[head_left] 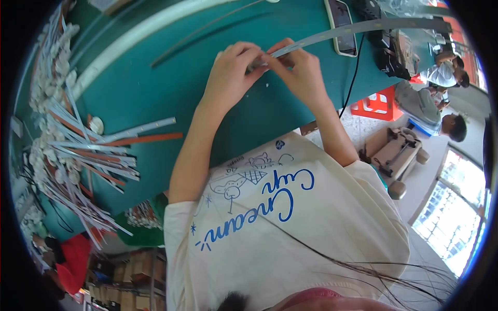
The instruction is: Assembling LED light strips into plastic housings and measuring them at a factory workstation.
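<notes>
The green worktop [171,103] is the largest item and carries the work. At its left side lies a heap of strips [111,155], white and orange-brown, with free ends fanned toward the person, presumably so that single pieces can be drawn out. A white curved tube [124,45] lies between this heap and the upper edge of the view; its purpose cannot be told. The held strip [332,33], flat and pale grey, is in front of the person, over the far part of the worktop. Its long axis runs mostly left to right: the near end is at the fingers, and the long free end points right and slightly away, bowing across the phone's area. The right hand [303,72] pinches the strip between thumb and fingers near that near end, likely for close control while the length hangs clear. The left hand [233,72] is just beside it, fingers drawn narrow on a small greyish part [257,64]; whether this part belongs to the strip cannot be told. The phone [341,14] lies beyond the right hand, partly covered by the strip.
</notes>
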Tool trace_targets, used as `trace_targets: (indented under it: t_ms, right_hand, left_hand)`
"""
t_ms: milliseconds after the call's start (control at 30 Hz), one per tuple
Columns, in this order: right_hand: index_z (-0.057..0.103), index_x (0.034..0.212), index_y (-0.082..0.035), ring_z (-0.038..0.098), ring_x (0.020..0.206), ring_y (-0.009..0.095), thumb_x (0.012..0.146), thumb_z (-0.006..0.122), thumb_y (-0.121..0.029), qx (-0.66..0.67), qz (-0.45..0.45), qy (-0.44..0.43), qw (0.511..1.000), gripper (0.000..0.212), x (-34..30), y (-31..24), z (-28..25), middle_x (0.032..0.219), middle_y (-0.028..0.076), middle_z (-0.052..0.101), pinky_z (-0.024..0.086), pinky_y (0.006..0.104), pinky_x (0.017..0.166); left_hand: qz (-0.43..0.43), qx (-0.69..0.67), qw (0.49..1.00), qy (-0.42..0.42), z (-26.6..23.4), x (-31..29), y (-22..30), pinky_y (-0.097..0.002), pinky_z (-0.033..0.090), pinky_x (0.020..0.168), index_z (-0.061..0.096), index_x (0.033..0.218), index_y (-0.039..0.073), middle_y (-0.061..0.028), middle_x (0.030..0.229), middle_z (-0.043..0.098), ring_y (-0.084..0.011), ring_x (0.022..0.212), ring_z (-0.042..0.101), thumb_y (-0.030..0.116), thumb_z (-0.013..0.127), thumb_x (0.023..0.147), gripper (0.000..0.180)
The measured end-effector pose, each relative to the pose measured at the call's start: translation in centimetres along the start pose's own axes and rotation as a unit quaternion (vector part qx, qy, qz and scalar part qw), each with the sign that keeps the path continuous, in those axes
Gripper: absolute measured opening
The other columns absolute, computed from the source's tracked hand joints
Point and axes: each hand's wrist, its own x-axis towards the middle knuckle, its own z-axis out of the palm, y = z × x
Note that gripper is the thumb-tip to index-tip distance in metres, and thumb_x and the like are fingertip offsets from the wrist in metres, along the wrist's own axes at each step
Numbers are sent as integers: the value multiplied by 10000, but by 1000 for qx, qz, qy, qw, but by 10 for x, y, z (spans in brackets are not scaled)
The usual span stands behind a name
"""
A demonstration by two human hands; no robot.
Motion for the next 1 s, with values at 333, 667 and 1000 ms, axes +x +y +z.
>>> trace_targets:
  t_ms: [333,667,1000]
  right_hand:
    - [497,1103,-7,619,726,101,826,678,-124,246,80,-39,965,352,9,30,10,839,66,619,498,217,661]
    - [520,1062,-7,635,716,114,849,635,-83,264,54,-43,962,253,10,27,18,825,71,622,508,230,647]
    - [525,1066,0,631,692,104,858,608,-45,243,24,-42,969,229,2,25,24,815,67,614,484,216,600]
  left_hand:
    - [-270,30,950,154,-140,61,1,-212,443,645,647,969,49,-31,801,655,-77,682,577,330,662,836,311]
    - [-163,129,958,198,-282,178,-65,-310,443,882,458,1274,3,-111,1086,628,-194,1032,591,386,714,769,684]
    - [-94,540,835,49,-335,220,-195,-397,425,903,540,1236,153,-108,1159,610,-297,1037,594,583,534,800,613]
